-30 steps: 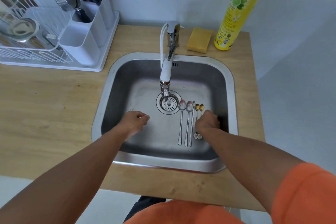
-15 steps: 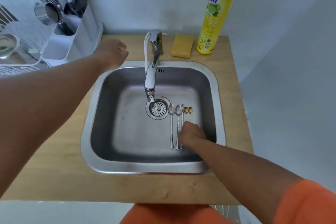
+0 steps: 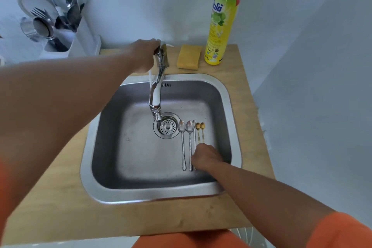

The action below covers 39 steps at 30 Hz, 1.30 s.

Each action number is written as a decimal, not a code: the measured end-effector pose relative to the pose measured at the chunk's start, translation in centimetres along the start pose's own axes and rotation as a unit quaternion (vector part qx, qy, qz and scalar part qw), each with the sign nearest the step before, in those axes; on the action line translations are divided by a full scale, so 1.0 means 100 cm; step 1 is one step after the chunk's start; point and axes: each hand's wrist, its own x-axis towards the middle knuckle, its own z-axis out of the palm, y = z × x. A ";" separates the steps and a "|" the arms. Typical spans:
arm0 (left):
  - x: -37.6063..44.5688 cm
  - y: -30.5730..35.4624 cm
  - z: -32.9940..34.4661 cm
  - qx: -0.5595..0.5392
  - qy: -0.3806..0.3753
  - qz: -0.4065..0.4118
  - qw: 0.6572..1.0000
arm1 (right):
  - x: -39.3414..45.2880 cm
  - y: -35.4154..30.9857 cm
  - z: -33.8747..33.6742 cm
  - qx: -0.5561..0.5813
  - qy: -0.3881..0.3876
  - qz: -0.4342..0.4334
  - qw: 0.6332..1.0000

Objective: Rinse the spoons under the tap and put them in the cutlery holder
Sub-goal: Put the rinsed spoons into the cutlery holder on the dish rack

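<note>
Spoons [image 3: 190, 139] lie in a row on the sink [image 3: 141, 157] floor, just right of the drain strainer [image 3: 167, 127], bowls pointing toward the back wall: three silver ones w/ long handles, then two small gold ones on the right. Right hand [image 3: 207, 157] is down in the sink over the handle ends of the right-most spoons, fingers curled; can't tell if it's actually gripping any, since the hand hides those handles. The two left silver spoons lie free, handles just beside the hand.

Left hand [image 3: 144, 56] reaches across to the back of the sink and is closed around the top of the tap [image 3: 157, 90], at the lever. Spout hangs over the strainer; no water stream visible.

Cutlery holder [image 3: 70, 40] stands at the far left of the wooden surface [image 3: 60, 207], well apart from the sink, w/ forks and spoons upright in it; a metal cup [image 3: 37, 28] lies tilted at its left side. Yellow sponge [image 3: 189, 57] sits behind the sink, just beside a yellow soap bottle [image 3: 221, 24] w/ green cap, which stands upright near the wall.
</note>
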 end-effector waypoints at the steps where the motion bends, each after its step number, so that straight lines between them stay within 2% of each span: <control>1: -0.002 0.001 0.004 -0.003 0.008 -0.002 1.000 | -0.001 0.001 -0.001 0.003 -0.001 0.002 1.000; 5: -0.009 0.006 0.015 0.012 0.007 -0.010 1.000 | -0.003 0.001 -0.002 0.008 -0.006 0.007 1.000; 8: -0.015 0.005 0.019 0.035 -0.021 -0.001 0.999 | -0.002 -0.003 0.000 0.010 -0.003 0.009 1.000; 10: -0.021 0.002 0.024 -0.002 -0.023 0.002 1.000 | -0.001 -0.007 0.000 0.012 0.004 0.008 1.000; 11: -0.026 0.000 0.028 -0.038 -0.005 -0.003 0.999 | 0.000 -0.008 0.001 0.010 0.010 0.007 1.000; 13: -0.039 -0.004 0.042 -0.133 0.085 -0.027 0.987 | 0.001 -0.011 0.000 0.007 0.018 0.004 1.000; 15: -0.055 -0.006 0.063 -0.240 0.181 -0.072 0.951 | 0.002 -0.014 0.000 0.006 0.020 0.003 1.000; 17: -0.070 -0.009 0.088 -0.308 0.219 -0.145 0.915 | 0.003 -0.016 -0.002 0.006 0.022 0.005 1.000; 19: -0.084 -0.013 0.117 -0.334 0.189 -0.221 0.897 | 0.004 -0.017 -0.003 0.004 0.022 0.007 1.000; 21: -0.100 -0.013 0.148 -0.338 0.128 -0.262 0.895 | 0.005 -0.018 -0.005 0.007 0.024 0.008 1.000; 25: -0.124 0.000 0.194 -0.331 -0.005 -0.275 0.903 | 0.006 -0.021 -0.007 0.017 0.023 0.008 1.000; 28: -0.134 0.022 0.212 -0.335 -0.073 -0.253 0.905 | 0.008 -0.021 -0.009 0.017 0.024 0.009 1.000; 33: -0.137 0.057 0.230 -0.329 -0.128 -0.218 0.910 | 0.013 -0.018 -0.016 0.031 0.034 0.011 0.999; 39: -0.133 0.083 0.236 -0.306 -0.132 -0.210 0.919 | 0.016 -0.009 -0.023 0.048 0.044 0.020 0.998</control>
